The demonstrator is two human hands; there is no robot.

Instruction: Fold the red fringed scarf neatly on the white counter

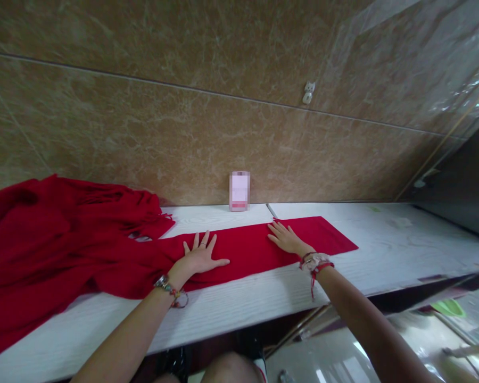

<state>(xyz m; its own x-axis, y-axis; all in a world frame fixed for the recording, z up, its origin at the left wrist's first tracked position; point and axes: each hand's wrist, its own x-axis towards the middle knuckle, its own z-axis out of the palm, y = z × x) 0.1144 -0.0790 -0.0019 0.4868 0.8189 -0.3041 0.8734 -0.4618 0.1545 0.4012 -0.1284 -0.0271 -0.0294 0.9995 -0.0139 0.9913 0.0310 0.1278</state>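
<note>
A long red cloth lies on a white table. Its right part is smooth and flat, like a road, and ends past the right hand at 3 o'clock. At about 9 o'clock from the left hand, the cloth is all bunched up in a big heap.

The left hand is open, palm down on the flat part, with its fingers spread wide. Just above 3 o'clock from it, the right hand is open too and lies flat on the cloth. Neither hand is gripping anything. Bracelets go around both wrists.

At 1 o'clock from the left hand, a pink phone stands up by the brown wall. Its screen is blurry. At about 1 o'clock from the phone, a little white cat-shaped hook is on the wall. Between 3 and 4 o'clock from the right hand, something green is down low, past the table.
</note>
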